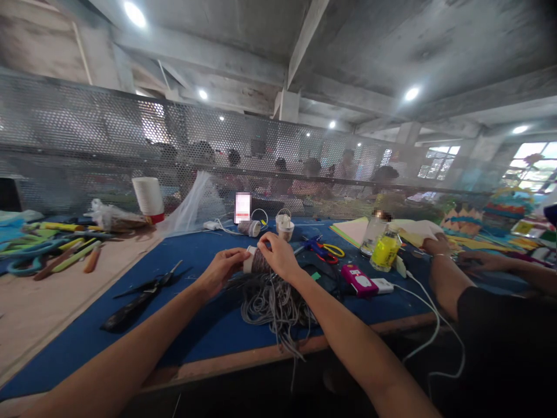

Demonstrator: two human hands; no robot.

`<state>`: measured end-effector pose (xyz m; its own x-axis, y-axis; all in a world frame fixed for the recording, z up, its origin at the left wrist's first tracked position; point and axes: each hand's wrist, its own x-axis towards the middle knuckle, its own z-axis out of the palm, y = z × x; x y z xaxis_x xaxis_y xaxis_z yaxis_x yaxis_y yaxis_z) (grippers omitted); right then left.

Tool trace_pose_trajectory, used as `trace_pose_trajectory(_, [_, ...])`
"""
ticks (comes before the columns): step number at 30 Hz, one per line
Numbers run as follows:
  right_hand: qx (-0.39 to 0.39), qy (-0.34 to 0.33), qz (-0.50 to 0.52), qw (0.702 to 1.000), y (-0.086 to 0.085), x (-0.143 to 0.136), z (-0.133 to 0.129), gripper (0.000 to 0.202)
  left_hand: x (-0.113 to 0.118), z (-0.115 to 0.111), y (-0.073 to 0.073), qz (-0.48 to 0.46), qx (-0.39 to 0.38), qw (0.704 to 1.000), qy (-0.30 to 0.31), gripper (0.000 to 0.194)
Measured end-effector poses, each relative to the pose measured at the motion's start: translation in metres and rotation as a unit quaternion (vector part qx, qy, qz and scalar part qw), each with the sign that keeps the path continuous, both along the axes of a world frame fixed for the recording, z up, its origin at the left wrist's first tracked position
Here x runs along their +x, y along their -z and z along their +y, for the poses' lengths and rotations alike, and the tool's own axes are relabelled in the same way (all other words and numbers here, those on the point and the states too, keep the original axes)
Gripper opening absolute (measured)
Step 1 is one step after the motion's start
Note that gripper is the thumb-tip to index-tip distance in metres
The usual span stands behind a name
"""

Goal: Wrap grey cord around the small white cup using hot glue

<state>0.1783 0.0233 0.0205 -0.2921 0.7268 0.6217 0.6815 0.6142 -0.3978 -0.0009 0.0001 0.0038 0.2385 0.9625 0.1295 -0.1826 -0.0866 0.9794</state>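
Note:
A small white paper cup [248, 262] lies on its side, its body wrapped in grey-brown cord [260, 262]. At its white end, the fingers of my left hand [224, 267] grip the cup. My right hand [278, 255] is closed over the wrapped side, fingertips pressed together against the winding; a strand between them is too small to make out. Below my right wrist, a loose heap of grey cord [274, 307] spreads over the blue mat [204, 337] and hangs past the table edge.
Left lie black-handled scissors [152, 290], several pliers and tools [47, 247] and stacked cups [148, 197]. Behind are a phone [242, 208] and another wrapped cup [249, 227]. Right are a glue gun [314, 245], a magenta power bank [359, 281], a yellow bottle [385, 251] and a co-worker's arm [448, 281].

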Motion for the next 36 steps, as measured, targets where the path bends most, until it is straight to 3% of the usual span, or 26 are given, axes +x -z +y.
trace_pose_trajectory(10, [-0.003, -0.007, -0.005, 1.0, 0.0029, -0.003, -0.0006, 0.012, -0.0003, 0.0003, 0.0006, -0.055, -0.031, 0.996, 0.06, 0.019])
trace_pose_trajectory(36, [-0.016, -0.013, -0.001, 1.0, 0.0032, -0.0005, 0.0047, 0.011, 0.0, 0.0003, 0.0008, -0.042, -0.027, 0.998, 0.047, 0.017])
